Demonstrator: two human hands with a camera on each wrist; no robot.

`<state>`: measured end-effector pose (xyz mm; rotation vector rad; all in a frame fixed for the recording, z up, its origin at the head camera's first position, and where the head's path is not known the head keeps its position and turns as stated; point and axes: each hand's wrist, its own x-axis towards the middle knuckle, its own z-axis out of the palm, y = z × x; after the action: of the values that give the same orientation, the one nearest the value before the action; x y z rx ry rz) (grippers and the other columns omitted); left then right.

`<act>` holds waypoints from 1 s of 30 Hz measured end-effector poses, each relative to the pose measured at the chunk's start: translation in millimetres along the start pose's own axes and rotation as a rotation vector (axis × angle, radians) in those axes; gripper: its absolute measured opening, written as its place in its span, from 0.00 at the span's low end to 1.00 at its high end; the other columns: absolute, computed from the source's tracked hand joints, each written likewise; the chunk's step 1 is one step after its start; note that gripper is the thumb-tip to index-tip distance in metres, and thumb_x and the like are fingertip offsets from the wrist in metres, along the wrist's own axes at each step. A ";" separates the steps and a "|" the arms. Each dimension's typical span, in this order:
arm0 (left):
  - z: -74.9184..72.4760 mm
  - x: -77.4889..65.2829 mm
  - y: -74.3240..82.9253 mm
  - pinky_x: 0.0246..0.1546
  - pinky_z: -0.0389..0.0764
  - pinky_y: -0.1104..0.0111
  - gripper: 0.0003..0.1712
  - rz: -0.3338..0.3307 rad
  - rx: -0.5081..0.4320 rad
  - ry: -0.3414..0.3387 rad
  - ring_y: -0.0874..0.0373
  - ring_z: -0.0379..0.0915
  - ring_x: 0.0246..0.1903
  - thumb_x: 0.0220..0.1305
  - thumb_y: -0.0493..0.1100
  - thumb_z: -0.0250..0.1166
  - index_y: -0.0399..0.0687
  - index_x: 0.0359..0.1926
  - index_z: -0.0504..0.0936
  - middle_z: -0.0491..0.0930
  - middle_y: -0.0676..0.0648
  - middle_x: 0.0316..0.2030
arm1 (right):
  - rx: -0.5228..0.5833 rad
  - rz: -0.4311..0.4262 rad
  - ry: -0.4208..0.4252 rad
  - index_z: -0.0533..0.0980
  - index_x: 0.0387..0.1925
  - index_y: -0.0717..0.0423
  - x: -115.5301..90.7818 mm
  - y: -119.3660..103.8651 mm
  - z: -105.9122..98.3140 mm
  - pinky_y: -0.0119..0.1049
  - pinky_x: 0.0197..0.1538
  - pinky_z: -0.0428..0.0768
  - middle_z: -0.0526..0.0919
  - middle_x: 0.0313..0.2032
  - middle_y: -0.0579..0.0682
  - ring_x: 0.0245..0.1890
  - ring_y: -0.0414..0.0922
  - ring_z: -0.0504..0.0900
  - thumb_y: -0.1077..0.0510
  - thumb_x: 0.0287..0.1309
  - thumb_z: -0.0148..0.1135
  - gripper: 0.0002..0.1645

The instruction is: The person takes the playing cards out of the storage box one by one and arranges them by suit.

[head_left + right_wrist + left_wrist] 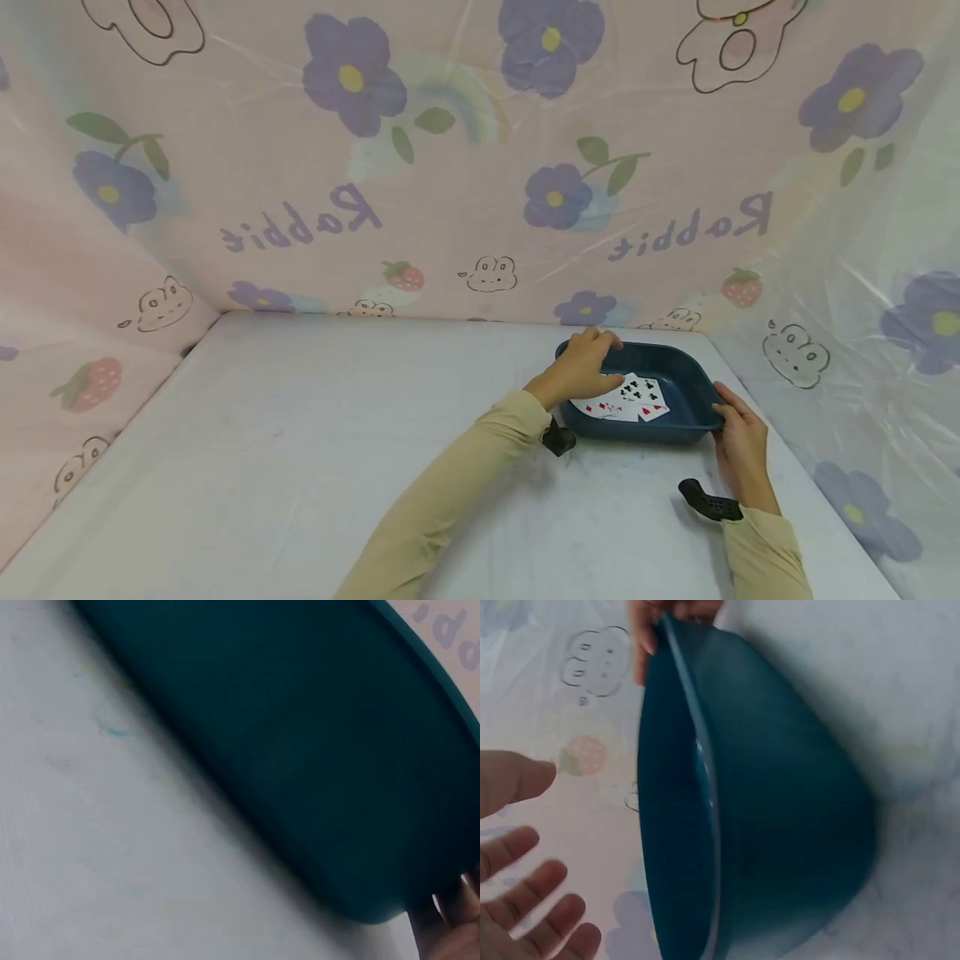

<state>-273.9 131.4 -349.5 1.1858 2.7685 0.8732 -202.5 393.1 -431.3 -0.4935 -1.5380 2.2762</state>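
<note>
A dark teal plastic basin [637,432] sits toward the right side of the table, with several playing cards [633,398] lying face up at its left end. My left hand [581,367] is over that end, palm down. In the left wrist view its thumb and fingers [544,881] are spread beside the rim with nothing between them. At the opposite end, my right hand [744,437] grips the basin's right rim. Its fingers [450,919] show against the basin's end wall in the right wrist view. The left hand hides part of the cards in the head view.
The basin stands on a white table [300,450], near its back right corner. A printed curtain [450,208] with flowers and rabbits hangs behind and along both sides. Black wrist straps [708,502] stick out from the beige sleeves.
</note>
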 end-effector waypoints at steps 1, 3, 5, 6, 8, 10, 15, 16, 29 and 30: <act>0.5 2.2 -0.3 0.53 0.68 0.67 0.27 0.020 0.041 -0.020 0.51 0.63 0.59 0.66 0.50 0.63 0.50 0.63 0.70 0.68 0.47 0.57 | 0.003 -0.003 -0.005 0.73 0.64 0.47 0.0 0.0 -0.1 0.23 0.51 0.71 0.56 0.72 0.48 0.64 0.39 0.64 0.67 0.70 0.46 0.25; 2.0 6.2 -0.4 0.51 0.69 0.68 0.25 0.063 0.140 -0.064 0.54 0.64 0.58 0.67 0.49 0.62 0.51 0.62 0.71 0.69 0.49 0.57 | 0.005 -0.003 -0.012 0.71 0.65 0.48 0.1 -0.2 -0.3 0.23 0.52 0.71 0.55 0.72 0.48 0.65 0.38 0.63 0.66 0.71 0.45 0.25; 4.3 10.5 0.2 0.49 0.70 0.69 0.23 0.105 0.245 -0.102 0.56 0.65 0.56 0.68 0.49 0.62 0.53 0.62 0.72 0.70 0.51 0.56 | -0.007 -0.004 -0.013 0.68 0.67 0.48 0.2 -0.3 -0.4 0.22 0.52 0.70 0.54 0.73 0.48 0.65 0.37 0.62 0.66 0.71 0.45 0.26; 5.4 12.4 0.7 0.47 0.71 0.70 0.23 0.124 0.294 -0.121 0.57 0.66 0.55 0.68 0.49 0.62 0.54 0.61 0.72 0.70 0.52 0.56 | -0.020 -0.005 -0.011 0.67 0.68 0.49 0.0 -0.5 -0.3 0.22 0.52 0.70 0.54 0.73 0.48 0.66 0.37 0.62 0.66 0.71 0.45 0.26; 7.3 15.6 2.3 0.46 0.72 0.70 0.22 0.156 0.381 -0.155 0.59 0.66 0.55 0.68 0.48 0.62 0.55 0.61 0.73 0.71 0.53 0.56 | -0.042 -0.002 -0.001 0.64 0.69 0.50 -0.1 -0.8 0.4 0.22 0.53 0.69 0.54 0.73 0.48 0.66 0.38 0.61 0.65 0.72 0.44 0.27; 8.7 18.3 4.3 0.47 0.72 0.71 0.23 0.174 0.455 -0.190 0.59 0.66 0.55 0.68 0.48 0.62 0.57 0.62 0.72 0.70 0.53 0.57 | -0.076 -0.001 0.006 0.61 0.71 0.52 -1.0 -1.2 1.5 0.23 0.55 0.67 0.53 0.73 0.48 0.67 0.39 0.60 0.65 0.72 0.43 0.28; 13.0 20.9 8.2 0.49 0.71 0.71 0.27 0.228 0.678 -0.257 0.61 0.65 0.55 0.67 0.48 0.63 0.59 0.66 0.68 0.68 0.55 0.58 | -0.134 -0.004 0.014 0.56 0.73 0.55 -3.1 -1.1 3.3 0.25 0.60 0.62 0.51 0.74 0.47 0.68 0.39 0.57 0.63 0.73 0.41 0.29; 14.7 21.1 8.4 0.50 0.71 0.71 0.28 0.243 0.723 -0.260 0.61 0.65 0.55 0.67 0.49 0.63 0.59 0.66 0.68 0.68 0.55 0.58 | -0.143 -0.009 0.012 0.56 0.73 0.55 -3.6 -0.8 3.3 0.26 0.61 0.61 0.51 0.74 0.46 0.69 0.39 0.56 0.63 0.73 0.41 0.29; 34.0 22.0 14.3 0.55 0.68 0.69 0.22 0.291 1.049 -0.266 0.65 0.64 0.57 0.71 0.47 0.56 0.72 0.64 0.71 0.68 0.62 0.60 | -0.241 -0.031 0.010 0.55 0.74 0.55 -0.9 5.1 1.5 0.28 0.61 0.61 0.50 0.74 0.47 0.69 0.42 0.57 0.60 0.74 0.39 0.29; 35.5 22.7 14.1 0.55 0.67 0.69 0.23 0.286 1.059 -0.277 0.65 0.63 0.58 0.71 0.47 0.56 0.73 0.64 0.71 0.68 0.62 0.61 | -0.248 -0.031 0.009 0.55 0.74 0.55 -1.1 5.7 1.4 0.29 0.62 0.60 0.50 0.74 0.47 0.70 0.42 0.56 0.59 0.75 0.39 0.29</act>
<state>-273.1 171.9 -367.9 1.6127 2.8175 -0.8695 -202.7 389.5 -436.0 -0.5397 -1.8215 2.0671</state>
